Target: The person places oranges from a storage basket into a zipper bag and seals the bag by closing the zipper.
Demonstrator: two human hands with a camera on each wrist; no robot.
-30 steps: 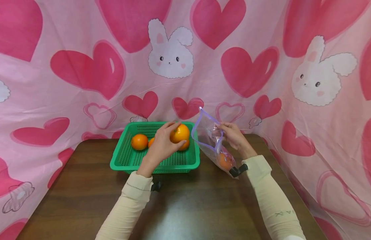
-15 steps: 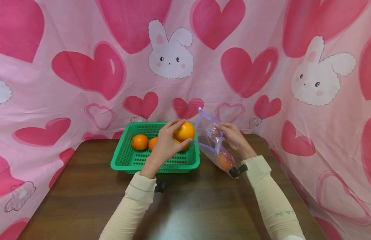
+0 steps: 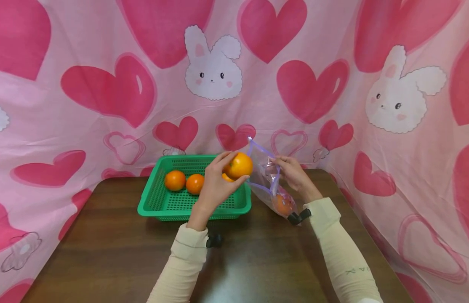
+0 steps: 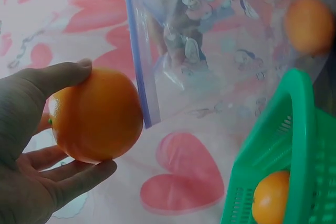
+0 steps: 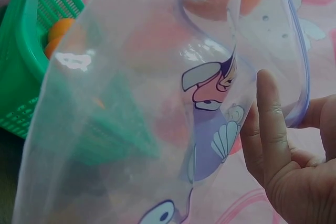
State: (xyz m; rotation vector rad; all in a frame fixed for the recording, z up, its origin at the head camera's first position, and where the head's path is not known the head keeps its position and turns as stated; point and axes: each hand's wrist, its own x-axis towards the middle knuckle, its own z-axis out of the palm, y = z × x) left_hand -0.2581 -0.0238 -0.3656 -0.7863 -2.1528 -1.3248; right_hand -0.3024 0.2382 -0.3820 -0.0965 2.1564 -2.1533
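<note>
Left grip [image 3: 214, 185] pinching a whole orange [image 3: 241, 165]: thumb one side, fingers opposed, nothing else in it. Right grip [image 3: 294, 173] pinching the rim of a clear printed zip bag [image 3: 266, 197], by its purple closure strip.

Position: orange sits at the left grip's fingertips, up off the worktop [image 3: 242, 261], over the right end of the green basket [image 3: 166, 213], at the bag mouth. Contact with the strip: can't tell. Bag is right of the left grip, and drops below the right grip; one bagged orange [image 3: 283, 205] at its bottom. Left of and below the left grip, basket has a leftmost orange [image 3: 175, 180] and a middle orange [image 3: 195, 184]; a bit of another shows behind the hand.

Handling, my read: orange firm, fairly heavy for its size, smooth skin, could slip. Best hold is fingertips opposed across the widest part, leading side bare. Bag light, limp, no stiffness beyond the strip; take it by the rim.

Orientation: orange near round, no real long axis; green stem spot faces back to the left palm. Bag mouth faces the left grip; its long axis slopes down and right to the closed end.
</note>
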